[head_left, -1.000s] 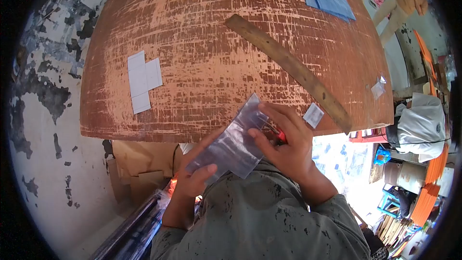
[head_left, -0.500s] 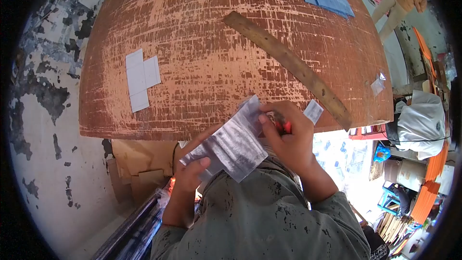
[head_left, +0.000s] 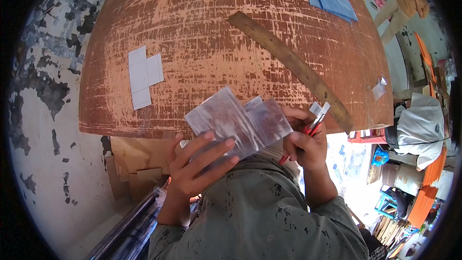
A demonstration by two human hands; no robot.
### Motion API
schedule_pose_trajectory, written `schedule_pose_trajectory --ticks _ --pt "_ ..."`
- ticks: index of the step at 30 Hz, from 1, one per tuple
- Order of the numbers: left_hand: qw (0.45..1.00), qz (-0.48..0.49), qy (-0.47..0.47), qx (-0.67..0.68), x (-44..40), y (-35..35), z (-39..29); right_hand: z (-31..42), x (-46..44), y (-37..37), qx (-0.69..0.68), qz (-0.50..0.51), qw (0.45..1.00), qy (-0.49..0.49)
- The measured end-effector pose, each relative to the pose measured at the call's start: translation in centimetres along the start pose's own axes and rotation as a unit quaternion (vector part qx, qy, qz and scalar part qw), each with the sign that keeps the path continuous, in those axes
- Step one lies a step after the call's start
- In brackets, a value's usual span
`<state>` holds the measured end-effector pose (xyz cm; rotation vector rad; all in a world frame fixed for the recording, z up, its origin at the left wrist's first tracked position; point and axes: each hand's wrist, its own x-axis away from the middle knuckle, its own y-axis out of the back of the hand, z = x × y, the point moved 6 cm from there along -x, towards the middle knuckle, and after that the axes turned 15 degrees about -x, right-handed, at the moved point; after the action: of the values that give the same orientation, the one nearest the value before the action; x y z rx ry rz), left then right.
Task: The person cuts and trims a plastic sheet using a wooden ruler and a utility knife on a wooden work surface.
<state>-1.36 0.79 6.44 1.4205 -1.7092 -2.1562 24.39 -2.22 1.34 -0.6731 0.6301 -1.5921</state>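
Note:
Clear plastic sheets [head_left: 226, 120], stacked or folded with streaky reflections, are held just over the table's near edge. My left hand [head_left: 195, 166] lies on their lower left part with its fingers stretched out and spread. Between the thumb and fingers of my right hand [head_left: 308, 147] is the right corner of the plastic. That same hand grips red-handled scissors [head_left: 315, 127], their blades pointing up and to the right. A small pale plastic piece [head_left: 315, 108] is partly hidden behind the scissors.
The worn brown table [head_left: 192, 43] carries a white paper template [head_left: 140, 77], a long wooden strip [head_left: 288, 67], blue sheets [head_left: 332, 4] and a small clear plastic scrap [head_left: 379, 89]. A person [head_left: 404, 2] is at the far right. Cardboard [head_left: 139, 156] is below the table's left side.
The plastic sheets have turned and now lie flatter, further left. My left hand has gone from a thumb grip to spread fingers. The scissors in my right hand have swung into clear view.

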Motion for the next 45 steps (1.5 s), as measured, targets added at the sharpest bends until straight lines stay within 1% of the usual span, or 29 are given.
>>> schedule_pose_trajectory --ticks 1,5,6,8,9,14,19,23,25,28,29,30,31,32,33,34,35,37,38,39,40,41,42,43,45 --pt "1.0 0.001 0.0 0.001 0.1 0.0 0.0 0.0 0.1 0.0 -0.025 0.016 1.0 0.006" --pt "1.0 0.01 0.012 -0.01 0.1 0.0 0.0 0.1 0.3 0.0 -0.008 0.011 1.0 -0.009" --pt "1.0 0.013 0.012 -0.013 0.1 -0.1 0.0 0.1 0.2 0.0 0.058 -0.005 0.998 -0.006" --pt "1.0 0.015 0.012 -0.019 0.2 -0.1 -0.1 0.2 0.0 -0.3 0.124 -0.021 0.992 -0.002" --pt "0.999 0.017 0.011 -0.025 0.3 -0.1 -0.1 0.3 -0.1 -0.6 0.133 -0.028 0.991 -0.003" --pt "1.0 0.005 0.01 -0.025 0.5 -0.4 0.3 0.1 -0.3 -1.0 0.131 -0.024 0.991 0.003" --pt "1.0 0.002 0.02 -0.015 0.3 -0.5 0.4 -0.2 -0.1 -0.4 0.138 -0.051 0.989 -0.018" --pt "0.999 0.015 0.031 0.022 0.3 -0.8 0.9 -0.4 -0.1 -0.2 0.124 -0.043 0.991 0.01" --pt "0.999 0.015 0.033 0.035 0.2 -1.1 1.1 -0.4 -0.2 0.0 0.148 -0.076 0.986 0.021" --pt "0.997 0.01 0.036 0.062 0.2 -1.4 1.6 -0.2 -0.2 -0.4 0.127 -0.075 0.989 0.003" --pt "0.993 0.001 0.026 0.117 0.2 -1.5 1.9 -0.1 -0.1 -0.2 0.127 -0.075 0.989 0.004" --pt "0.985 -0.009 0.016 0.171 0.3 -1.6 2.0 0.1 0.0 -0.3 0.149 -0.04 0.988 -0.008" --pt "0.985 -0.009 0.016 0.171 0.7 -1.7 1.8 0.1 0.0 -0.5 0.17 -0.004 0.985 -0.02" --pt "0.946 -0.004 0.096 0.309 1.6 -2.1 2.3 -0.1 -0.2 -0.5 0.17 -0.004 0.985 -0.02" --pt "0.882 0.0 0.175 0.438 2.4 -2.6 2.6 0.3 -0.5 -1.0 0.222 0.024 0.973 0.053" --pt "0.882 0.0 0.174 0.438 2.8 -2.1 2.3 0.8 -0.5 -1.6 0.273 0.052 0.952 0.126" --pt "0.842 0.027 0.277 0.461 3.6 -2.5 2.7 0.9 -0.4 -1.6 0.273 0.052 0.952 0.127" --pt "0.792 0.053 0.376 0.477 4.6 -3.2 3.4 0.9 -0.3 -1.6 0.259 0.037 0.961 0.09" --pt "0.761 0.063 0.414 0.495 5.0 -4.0 3.8 0.9 -0.3 -2.0 0.259 0.036 0.961 0.091" --pt "0.728 0.074 0.451 0.511 5.4 -4.7 4.1 0.4 -0.3 -2.1 0.206 0.003 0.977 0.055" --pt "0.727 0.075 0.451 0.512 5.3 -4.9 4.2 0.2 -0.3 -1.9 0.18 -0.014 0.983 0.037" --pt "0.689 0.071 0.47 0.547 5.4 -5.4 4.1 0.0 -0.2 -1.7 0.152 -0.032 0.988 0.019" --pt "0.648 0.067 0.488 0.581 5.5 -5.8 4.1 -0.1 -0.1 -1.6 0.163 -0.02 0.986 0.007" --pt "0.648 0.067 0.488 0.581 5.4 -5.9 4.1 -0.2 -0.1 -1.4 0.169 -0.014 0.986 0.0" --pt "0.623 0.073 0.499 0.598 5.5 -6.2 4.0 -0.4 0.1 -1.1 0.162 -0.002 0.987 -0.008"
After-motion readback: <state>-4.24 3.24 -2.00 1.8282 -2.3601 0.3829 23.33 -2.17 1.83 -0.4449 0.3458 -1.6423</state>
